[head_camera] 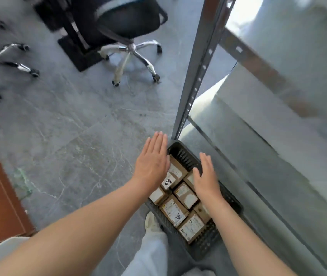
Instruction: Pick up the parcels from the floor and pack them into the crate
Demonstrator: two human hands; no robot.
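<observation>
**Two empty hands above a well-filled crate**

Over on the left, the grey floor (75,136) shows no loose parcel that I can make out, only office chairs (130,22) further off. The person's left hand (151,166) is held flat, fingers straight and together, gripping nothing, above the left rim of the crate (204,248). That crate, dark plastic with slotted walls, stands on the floor at the foot of a metal shelf post (196,76), with a pale shoe (151,222) just beside its near left side. Inside it the parcels (173,211), small brown cardboard boxes, lie label-up in two snug rows. The right hand (205,180) is likewise flat and empty, over the right-hand row; whether it touches the boxes I cannot tell.

By the look of it the packing is nearly or wholly done. These boxes seem light and stiff, with crisp corners. I would take one by its two opposite sides between thumb and fingers, not by the label, which may be slick. Packed this tightly, there is little room for fingers between them.
</observation>
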